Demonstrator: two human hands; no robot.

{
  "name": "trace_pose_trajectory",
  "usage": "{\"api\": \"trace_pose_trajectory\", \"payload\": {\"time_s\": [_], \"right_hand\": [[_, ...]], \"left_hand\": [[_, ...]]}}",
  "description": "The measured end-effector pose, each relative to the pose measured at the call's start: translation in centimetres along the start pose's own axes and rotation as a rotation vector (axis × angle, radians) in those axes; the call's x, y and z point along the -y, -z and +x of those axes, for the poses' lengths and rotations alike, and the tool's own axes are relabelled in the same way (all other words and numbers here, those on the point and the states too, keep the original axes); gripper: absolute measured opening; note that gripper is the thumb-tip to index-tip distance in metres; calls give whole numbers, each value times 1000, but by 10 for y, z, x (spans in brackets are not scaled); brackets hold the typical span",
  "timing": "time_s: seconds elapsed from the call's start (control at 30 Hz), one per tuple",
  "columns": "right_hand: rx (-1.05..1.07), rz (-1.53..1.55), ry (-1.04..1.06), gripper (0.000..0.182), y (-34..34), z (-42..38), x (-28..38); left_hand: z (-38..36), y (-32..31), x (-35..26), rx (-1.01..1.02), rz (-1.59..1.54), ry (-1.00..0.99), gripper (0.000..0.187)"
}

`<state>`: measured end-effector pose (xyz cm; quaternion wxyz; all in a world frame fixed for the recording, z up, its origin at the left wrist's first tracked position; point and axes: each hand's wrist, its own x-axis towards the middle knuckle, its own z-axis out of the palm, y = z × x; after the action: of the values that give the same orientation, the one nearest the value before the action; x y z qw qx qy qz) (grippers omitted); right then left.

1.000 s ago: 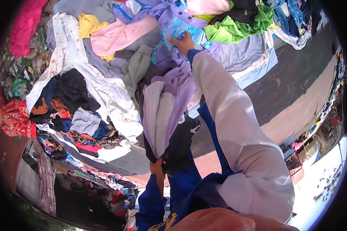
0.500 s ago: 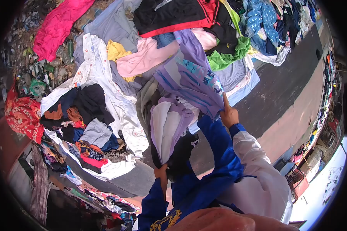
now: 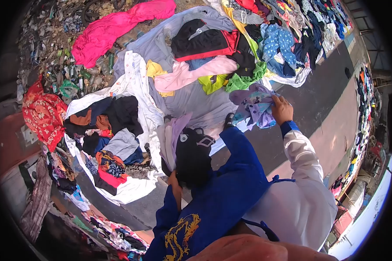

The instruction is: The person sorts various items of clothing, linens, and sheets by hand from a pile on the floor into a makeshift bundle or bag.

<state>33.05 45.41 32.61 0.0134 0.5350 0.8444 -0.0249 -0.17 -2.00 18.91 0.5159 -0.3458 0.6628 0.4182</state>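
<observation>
My right hand (image 3: 282,109) grips a bunched purple garment with turquoise print (image 3: 253,107), held out over the spread of clothes. My left hand (image 3: 175,181) clutches a bundle of garments held upright: a black piece with white markings (image 3: 192,157) in front and lilac and pale cloth (image 3: 170,138) behind it. A blue sleeve with a gold dragon print (image 3: 204,209) covers my left arm and a white sleeve (image 3: 300,182) my right.
Heaps of clothes lie on the ground: a pink cloth (image 3: 117,30), a black and red jacket (image 3: 204,41), a green top (image 3: 244,78), a white sheet (image 3: 139,100), a red printed cloth (image 3: 41,113). Litter and bottles (image 3: 69,74) lie at left. Bare dark pavement (image 3: 322,100) runs at right.
My right hand pulled the purple garment off the pile and drew it back, bunching it. The view swung so more of the pile shows. The left hand kept its bundle.
</observation>
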Motion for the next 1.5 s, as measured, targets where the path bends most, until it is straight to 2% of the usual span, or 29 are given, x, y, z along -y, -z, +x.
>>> {"api": "trace_pose_trajectory", "payload": {"time_s": [0.03,0.17,0.23,0.27,0.3,0.33,0.43,0.5,0.57,0.6,0.63,0.67,0.7,0.73,0.77,0.8,0.83,0.87,0.93,0.97,1.07,1.1,1.17,1.27,1.33,1.37,1.43,1.47,1.5], "right_hand": [[-32,-14,-36,38,30,2,-7],[-423,5,-85,35,162,16,-36],[-689,132,-33,41,212,26,-63],[-870,183,47,37,232,35,-78],[-854,114,87,40,239,41,-84],[-1147,476,66,49,255,56,-90],[-1262,939,-296,58,218,117,-123],[-1016,850,-315,59,156,139,-128],[-600,625,-267,62,74,168,-128],[-359,529,-226,63,30,183,-121],[-175,352,-183,69,-31,187,-122],[2,255,111,56,-116,197,-150],[391,70,483,44,-152,196,-158],[556,-101,427,37,-132,172,-123],[112,-17,836,19,-209,186,-159],[449,-275,977,32,-201,201,-138],[419,-415,1086,33,-124,173,-91],[505,103,653,37,-143,182,-82],[467,175,635,41,-110,170,-39],[415,108,838,45,-114,176,-26],[419,150,932,46,-112,174,24],[350,139,909,49,-97,156,47],[379,149,942,51,-94,133,84],[379,217,887,54,-72,67,150],[300,236,920,52,-87,22,193],[389,337,978,49,-87,-2,212],[565,579,925,41,-68,-85,260],[652,713,808,37,-57,-132,282],[754,747,812,34,-65,-165,303]], "left_hand": [[5,15,4,68,17,-64,41],[-24,38,6,23,-133,-110,42],[-44,42,12,34,-177,-171,43],[-52,41,18,39,-205,-199,43],[-50,46,30,79,-246,-203,43],[-48,49,43,119,-287,-209,43],[-98,17,59,53,-425,-195,41],[-124,8,82,-4,-505,-205,41],[-139,0,115,49,-602,-284,41],[-151,-4,128,6,-683,-262,39],[-167,-10,144,-124,-711,-260,37],[-171,-12,160,-160,-797,-237,36],[-202,-23,164,-146,-747,-203,33],[-189,-20,190,-209,-861,-220,31],[-222,-31,187,-293,-887,-193,32],[-232,-34,200,-328,-910,-195,32],[-237,-38,211,-347,-908,-195,33],[-242,-40,218,-348,-884,-189,33],[-268,-46,220,-399,-858,-145,35],[-276,-49,224,-419,-846,-120,36],[-262,-41,256,-432,-873,-129,39],[-266,-35,263,-420,-852,-135,43],[-275,-22,278,-392,-800,-142,49],[-207,12,325,-402,-771,-160,56],[-198,35,336,-400,-897,-185,46],[-195,48,340,-397,-960,-195,41],[-207,78,347,-399,-921,-238,53],[-211,93,352,-399,-901,-251,59],[-209,111,358,-442,-858,-242,55]]}}
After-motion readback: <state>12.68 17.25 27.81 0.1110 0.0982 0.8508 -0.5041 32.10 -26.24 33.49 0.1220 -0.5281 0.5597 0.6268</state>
